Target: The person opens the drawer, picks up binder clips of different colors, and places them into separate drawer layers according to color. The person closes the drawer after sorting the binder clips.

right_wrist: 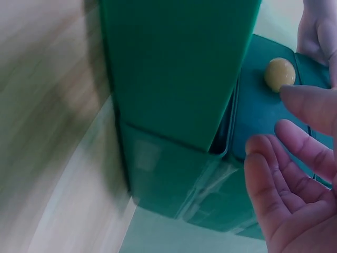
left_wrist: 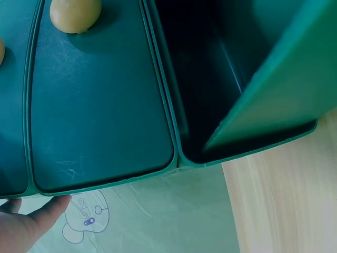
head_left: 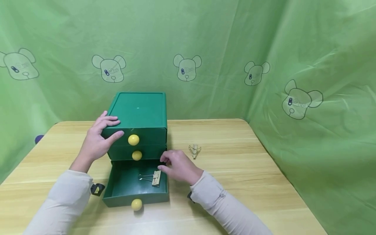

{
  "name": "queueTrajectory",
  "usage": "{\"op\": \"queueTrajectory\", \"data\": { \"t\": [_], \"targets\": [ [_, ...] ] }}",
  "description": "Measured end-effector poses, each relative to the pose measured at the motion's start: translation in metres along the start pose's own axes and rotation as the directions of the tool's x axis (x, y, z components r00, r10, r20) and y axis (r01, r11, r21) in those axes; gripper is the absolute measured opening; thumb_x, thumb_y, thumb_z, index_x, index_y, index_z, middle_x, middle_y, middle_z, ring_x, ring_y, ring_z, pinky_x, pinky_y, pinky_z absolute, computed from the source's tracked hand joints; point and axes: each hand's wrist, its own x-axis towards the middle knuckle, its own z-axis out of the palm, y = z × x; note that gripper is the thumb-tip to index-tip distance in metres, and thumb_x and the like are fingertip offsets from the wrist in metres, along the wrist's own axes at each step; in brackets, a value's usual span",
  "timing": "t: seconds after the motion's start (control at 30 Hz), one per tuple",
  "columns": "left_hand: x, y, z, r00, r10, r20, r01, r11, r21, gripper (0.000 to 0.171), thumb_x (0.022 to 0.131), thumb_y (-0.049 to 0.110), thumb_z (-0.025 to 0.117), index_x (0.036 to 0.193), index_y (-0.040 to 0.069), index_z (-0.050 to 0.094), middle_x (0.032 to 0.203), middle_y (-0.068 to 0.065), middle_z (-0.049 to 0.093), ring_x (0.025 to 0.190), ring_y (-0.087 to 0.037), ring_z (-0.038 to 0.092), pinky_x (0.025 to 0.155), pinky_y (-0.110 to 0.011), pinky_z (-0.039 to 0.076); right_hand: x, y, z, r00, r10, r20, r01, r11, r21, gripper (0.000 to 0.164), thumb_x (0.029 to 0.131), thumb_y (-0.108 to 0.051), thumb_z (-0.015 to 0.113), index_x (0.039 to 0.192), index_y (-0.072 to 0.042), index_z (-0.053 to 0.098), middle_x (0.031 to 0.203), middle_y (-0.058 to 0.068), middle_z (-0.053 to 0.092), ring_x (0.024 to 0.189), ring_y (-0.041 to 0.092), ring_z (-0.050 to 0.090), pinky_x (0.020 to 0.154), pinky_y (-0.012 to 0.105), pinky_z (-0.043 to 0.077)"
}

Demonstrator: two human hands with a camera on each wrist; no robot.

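Note:
A dark green three-drawer box (head_left: 138,111) with round yellow knobs stands on the table, its bottom drawer (head_left: 126,184) pulled out. My left hand (head_left: 98,138) rests on the box's upper left front corner, fingers fairly straight over the top edge and thumb across the front. A gold binder clip (head_left: 156,178) lies in the bottom drawer, its wire handles pointing left. My right hand (head_left: 180,165) hovers by that drawer's right rear side, with loosely bent fingers (right_wrist: 263,184) and nothing between them. The left wrist view catches only part of the left hand (left_wrist: 21,229).
Another gold binder clip (head_left: 195,151) lies on the wooden table (head_left: 235,182), right of the box. Green sheeting (head_left: 217,42) printed with bear heads hangs behind and beside the table. Something purple (head_left: 38,139) shows past the table's left edge.

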Motion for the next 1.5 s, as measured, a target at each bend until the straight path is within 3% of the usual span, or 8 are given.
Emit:
{"op": "queueTrajectory", "data": {
  "t": [0.2,0.37,0.53,0.77,0.9,1.13,1.4,1.5],
  "targets": [
    [0.000,0.000,0.001,1.000,0.006,0.007,-0.006,1.000,0.003,0.036,0.088,0.013,0.072,0.118,-0.003,0.063,0.135,-0.020,0.051,0.146,-0.029,0.016,0.111,-0.065,0.012,-0.005,0.013,-0.005,0.998,0.049,-0.032,-0.050,0.999,-0.008,0.016,0.089,-0.020,0.072,0.093,-0.004,0.068,0.084,0.002,0.065,0.078,0.018,0.061,0.069,0.020,0.051],
    [0.001,-0.001,0.001,1.000,0.013,0.005,-0.013,1.000,0.000,0.037,0.088,0.013,0.072,0.119,-0.003,0.063,0.136,-0.021,0.050,0.146,-0.029,0.016,0.111,-0.065,0.010,-0.003,0.032,-0.014,0.991,0.041,-0.124,-0.048,0.997,-0.052,0.016,0.087,-0.015,0.073,0.094,-0.002,0.067,0.084,0.004,0.065,0.077,0.019,0.061,0.068,0.025,0.052],
    [0.002,-0.001,0.000,1.000,0.019,0.003,-0.019,1.000,-0.002,0.036,0.087,0.012,0.073,0.118,-0.003,0.063,0.136,-0.021,0.050,0.146,-0.029,0.016,0.112,-0.064,0.011,-0.001,0.054,-0.021,0.972,0.079,-0.221,-0.102,0.990,-0.094,0.023,0.085,-0.011,0.074,0.104,-0.003,0.065,0.094,0.011,0.067,0.082,0.025,0.065,0.071,0.032,0.055],
    [0.003,0.000,0.001,1.000,0.013,0.002,-0.013,1.000,0.000,0.035,0.087,0.012,0.073,0.118,-0.002,0.064,0.136,-0.019,0.051,0.146,-0.028,0.017,0.111,-0.064,0.011,-0.001,0.081,-0.025,0.955,0.177,-0.238,-0.210,0.970,-0.122,0.037,0.083,-0.011,0.075,0.117,-0.003,0.061,0.108,0.017,0.064,0.085,0.026,0.063,0.076,0.035,0.055],
    [0.003,-0.001,0.001,1.000,0.007,0.003,-0.007,1.000,-0.007,0.036,0.088,0.013,0.072,0.119,-0.003,0.063,0.137,-0.020,0.050,0.146,-0.029,0.016,0.111,-0.065,0.010,-0.001,0.092,-0.029,0.950,0.221,-0.222,-0.258,0.954,-0.152,0.040,0.084,-0.012,0.075,0.119,-0.002,0.060,0.116,0.019,0.061,0.089,0.027,0.061,0.084,0.040,0.053],
    [0.002,-0.001,0.001,1.000,0.000,-0.001,0.000,1.000,-0.001,0.035,0.088,0.013,0.072,0.118,-0.003,0.063,0.136,-0.020,0.050,0.146,-0.028,0.016,0.111,-0.065,0.012,-0.001,0.108,-0.035,0.933,0.347,-0.097,-0.360,0.915,-0.184,0.058,0.086,-0.019,0.074,0.135,-0.001,0.050,0.140,0.024,0.045,0.122,0.042,0.048,0.105,0.051,0.038],
    [0.001,-0.001,0.001,1.000,0.002,-0.007,-0.002,1.000,0.003,0.034,0.087,0.013,0.072,0.117,-0.003,0.064,0.134,-0.019,0.052,0.146,-0.027,0.017,0.112,-0.063,0.013,-0.002,0.122,-0.034,0.916,0.402,0.005,-0.395,0.903,-0.171,0.064,0.088,-0.019,0.072,0.142,-0.001,0.043,0.144,0.022,0.043,0.131,0.040,0.041,0.110,0.050,0.031],
    [0.001,-0.001,0.001,1.000,0.001,-0.004,-0.001,1.000,0.005,0.034,0.088,0.013,0.072,0.117,-0.002,0.064,0.134,-0.018,0.052,0.146,-0.027,0.017,0.112,-0.063,0.013,-0.001,0.124,-0.032,0.911,0.412,0.019,-0.403,0.899,-0.170,0.058,0.088,-0.018,0.071,0.138,-0.001,0.048,0.138,0.021,0.051,0.125,0.037,0.049,0.107,0.048,0.036]
  ]
}}
